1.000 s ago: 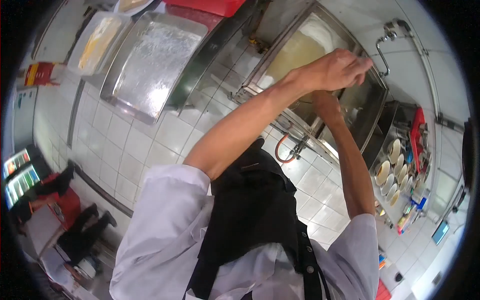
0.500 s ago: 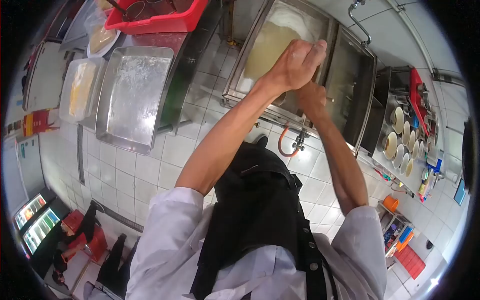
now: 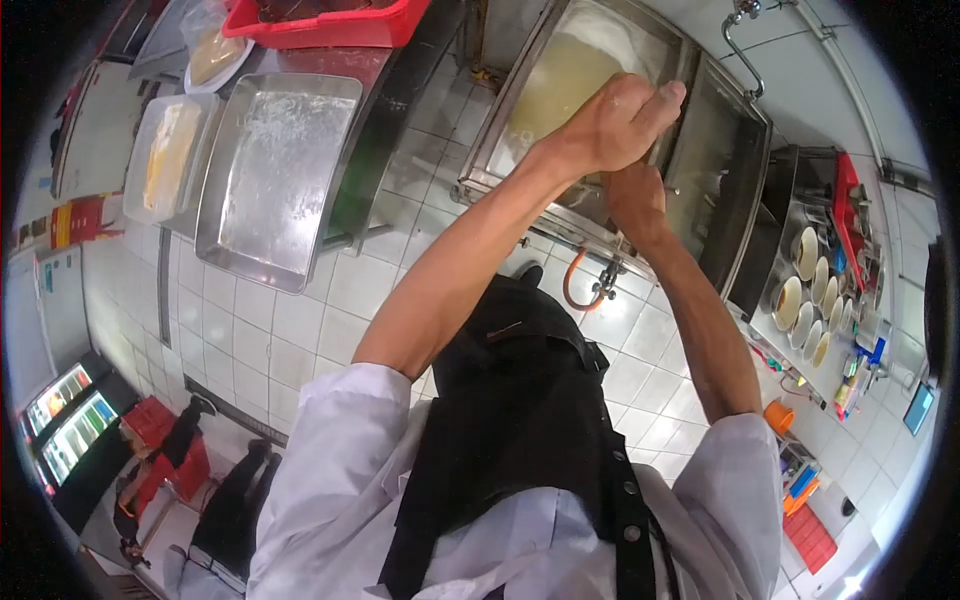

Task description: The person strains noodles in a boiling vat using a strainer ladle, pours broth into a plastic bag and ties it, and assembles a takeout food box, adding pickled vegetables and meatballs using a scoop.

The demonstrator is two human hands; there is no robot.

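My left hand (image 3: 622,122) is closed in a fist above the metal cooking tank, its thumb side turned to the right. Just below and partly behind it, my right hand (image 3: 635,196) is closed too. The two hands are close together. What they grip, if anything, is hidden by the fingers. Under them the steel tank (image 3: 497,125) holds a pale yellowish liquid (image 3: 565,80) with white foam along its edges. A second, darker compartment (image 3: 695,150) lies to the right of the hands.
At the left, a shallow metal tray (image 3: 275,180) stands beside a clear plastic tub (image 3: 165,170) and below a red basin (image 3: 330,28). Several bowls (image 3: 808,255) stand on the right counter. A curved faucet (image 3: 740,60) rises behind the tank. Other people's legs (image 3: 230,510) show at lower left.
The view has shifted a little, so the tray, tank and bowls sit slightly farther right. Both hands remain closed and together over the tank.
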